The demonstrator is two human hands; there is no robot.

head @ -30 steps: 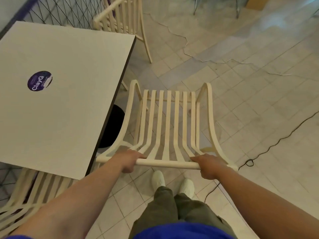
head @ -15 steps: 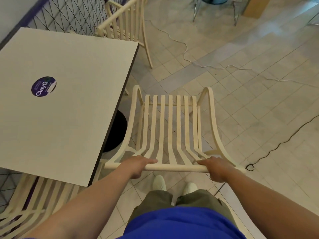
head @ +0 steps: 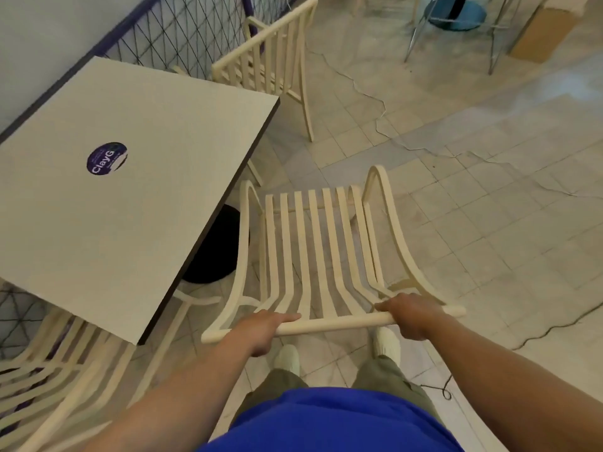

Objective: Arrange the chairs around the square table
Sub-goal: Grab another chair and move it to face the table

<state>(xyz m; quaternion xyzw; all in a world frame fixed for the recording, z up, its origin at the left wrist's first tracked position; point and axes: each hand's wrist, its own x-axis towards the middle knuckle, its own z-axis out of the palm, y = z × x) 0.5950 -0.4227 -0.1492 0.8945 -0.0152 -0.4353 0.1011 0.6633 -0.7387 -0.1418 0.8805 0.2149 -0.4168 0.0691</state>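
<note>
Both hands, left [head: 261, 331] and right [head: 409, 316], curl around the top rail of a slatted chair [head: 313, 243] just beside the square table [head: 130, 197].

Soft, even indoor light, moderately bright, fills a wide-angle view from above. Shadows are weak and blurry-edged, with only a faint grey shade on the tiled floor [head: 456, 223] beneath the slatted chair [head: 313, 243]. A pale, hazy sheen lies on the tiles at upper right, while the square table [head: 146, 207] looks flat and matte. The lens bends straight lines near the edges — the wire fence [head: 182, 37] bows, the forearms [head: 489, 360] at the bottom look stretched — and fine detail is slightly soft throughout, softest in the far metal-legged furniture [head: 492, 50] at the top.
</note>
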